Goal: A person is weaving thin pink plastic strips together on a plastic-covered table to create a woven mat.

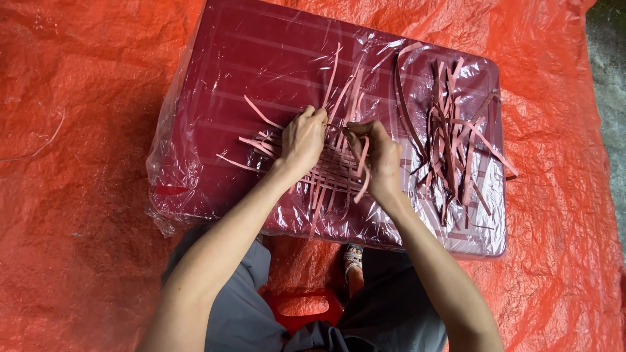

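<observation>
Your left hand presses down on the woven patch of pink strips at the middle of the plastic-wrapped maroon table, fingertips pinching a strip end; keep that pressure so the crossings stay tight. Your right hand, just beside it, grips a single pink strip between thumb and fingers; feed it flat, over and under, without twisting. The loose pile of strips lies to the right, within reach.
</observation>
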